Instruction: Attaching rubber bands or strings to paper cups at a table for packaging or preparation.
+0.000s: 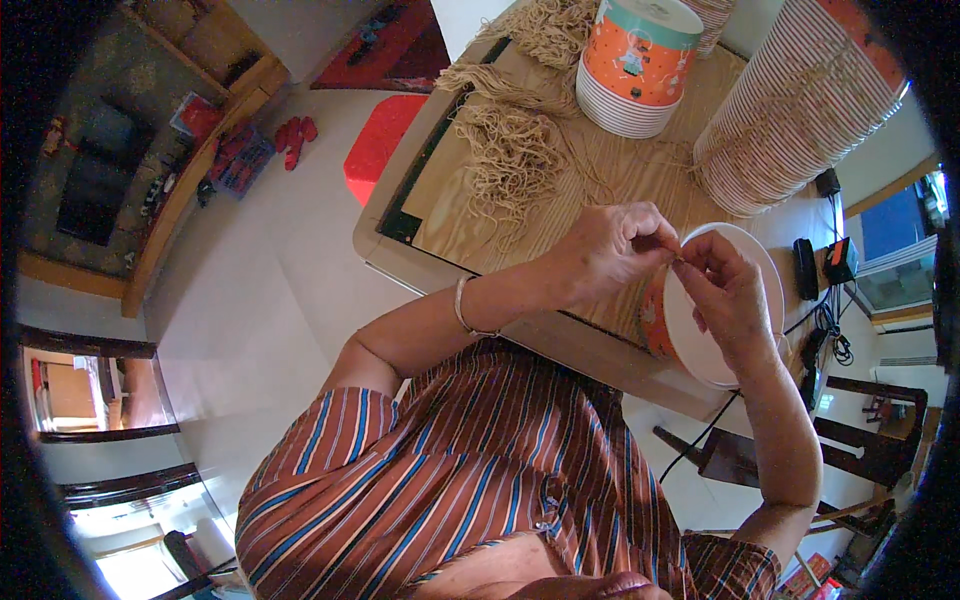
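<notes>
My left hand, with a bangle at its wrist, is closed in a pinch. Its fingertips meet those of my right hand, which pinches as well. What they hold between them is too small to make out. Just under both hands is an orange and white paper tub, its round white face turned up toward me; I cannot tell whether that is its inside or its base. Beyond my left hand lies a tangled heap of tan string on the wooden board.
A short stack of orange and green paper tubs stands farther back. At the right leans a tall stack of tubs with string strands over it. Black cables and a small black box sit at the right edge. A red stool is beyond the table's left side.
</notes>
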`<state>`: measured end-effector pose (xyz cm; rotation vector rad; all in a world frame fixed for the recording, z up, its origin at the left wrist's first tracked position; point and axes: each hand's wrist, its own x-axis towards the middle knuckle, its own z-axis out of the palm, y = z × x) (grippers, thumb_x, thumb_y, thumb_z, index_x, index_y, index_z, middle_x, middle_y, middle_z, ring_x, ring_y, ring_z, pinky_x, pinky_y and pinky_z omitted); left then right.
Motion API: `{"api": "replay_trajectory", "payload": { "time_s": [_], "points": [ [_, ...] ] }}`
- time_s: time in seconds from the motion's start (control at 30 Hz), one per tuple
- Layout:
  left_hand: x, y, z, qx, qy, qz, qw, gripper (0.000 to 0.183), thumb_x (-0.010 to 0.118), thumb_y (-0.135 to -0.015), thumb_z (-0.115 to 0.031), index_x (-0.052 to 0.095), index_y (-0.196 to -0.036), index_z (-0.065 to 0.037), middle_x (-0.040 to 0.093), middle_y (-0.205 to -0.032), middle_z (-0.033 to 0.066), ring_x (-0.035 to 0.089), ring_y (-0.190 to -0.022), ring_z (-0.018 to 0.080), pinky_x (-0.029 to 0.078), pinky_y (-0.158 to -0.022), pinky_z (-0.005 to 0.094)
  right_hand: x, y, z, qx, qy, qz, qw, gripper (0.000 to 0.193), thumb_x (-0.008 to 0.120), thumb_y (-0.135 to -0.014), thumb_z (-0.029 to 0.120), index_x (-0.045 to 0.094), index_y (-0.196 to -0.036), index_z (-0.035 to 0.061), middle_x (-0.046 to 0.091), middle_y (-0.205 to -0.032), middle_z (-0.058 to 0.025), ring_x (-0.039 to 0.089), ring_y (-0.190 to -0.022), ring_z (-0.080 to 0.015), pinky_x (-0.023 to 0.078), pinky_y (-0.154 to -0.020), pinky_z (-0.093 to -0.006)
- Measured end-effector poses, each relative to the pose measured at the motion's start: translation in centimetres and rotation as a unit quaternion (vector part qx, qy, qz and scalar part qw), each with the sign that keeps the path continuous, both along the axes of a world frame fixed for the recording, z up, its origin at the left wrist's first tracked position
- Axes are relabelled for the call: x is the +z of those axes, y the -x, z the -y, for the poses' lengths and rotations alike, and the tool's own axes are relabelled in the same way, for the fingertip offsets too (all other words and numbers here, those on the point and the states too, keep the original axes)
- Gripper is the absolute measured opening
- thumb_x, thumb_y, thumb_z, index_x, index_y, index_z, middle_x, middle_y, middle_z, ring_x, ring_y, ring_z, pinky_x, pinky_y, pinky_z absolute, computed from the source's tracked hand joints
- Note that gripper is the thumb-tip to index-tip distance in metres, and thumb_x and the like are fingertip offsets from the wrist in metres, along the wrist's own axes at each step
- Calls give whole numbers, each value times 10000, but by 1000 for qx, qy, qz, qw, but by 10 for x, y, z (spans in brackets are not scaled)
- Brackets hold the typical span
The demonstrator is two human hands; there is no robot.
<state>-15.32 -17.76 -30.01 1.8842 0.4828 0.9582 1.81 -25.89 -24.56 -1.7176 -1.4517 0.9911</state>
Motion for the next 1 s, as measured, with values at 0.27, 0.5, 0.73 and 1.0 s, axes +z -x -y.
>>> {"api": "replay_trajectory", "payload": {
  "time_s": [0.27, 0.5, 0.73, 1.0],
  "points": [
    [0, 2, 1, -22, 16, -7, 1000, 111, 634, -848, -42, 629, -958, -49, 633, -890, 44, 618, -859, 133, 493, -763, 278, 5, 2, -1, -29, 69, -90, 993, 84, 627, -877, 121, 583, -854, 54, 551, -674, 16, 469, -480, -56, 345, -361, -227],
    [1, 8, 14, 52, 100, -16, 994, 150, 583, -897, -68, 593, -1044, -44, 615, -929, 38, 587, -841, 107, 484, -769, 253, 9, -1, 0, -37, 111, -190, 975, 83, 631, -867, 128, 588, -857, 58, 515, -659, 18, 457, -482, -63, 376, -391, -229],
    [-4, 1, 24, 34, 129, 4, 991, 205, 637, -885, -135, 582, -1055, -34, 605, -930, 36, 584, -862, 103, 488, -770, 257, 11, 0, 2, -29, 101, -182, 978, 83, 617, -870, 131, 584, -852, 57, 515, -660, 15, 464, -486, -69, 377, -398, -229],
    [-5, -2, 19, 28, 131, 4, 991, 148, 677, -855, -112, 612, -970, -46, 598, -909, 32, 594, -815, 101, 490, -731, 252, 10, -1, 3, -34, 96, -183, 978, 82, 623, -867, 131, 587, -850, 60, 518, -657, 16, 461, -476, -73, 368, -383, -231]
  ]
}}
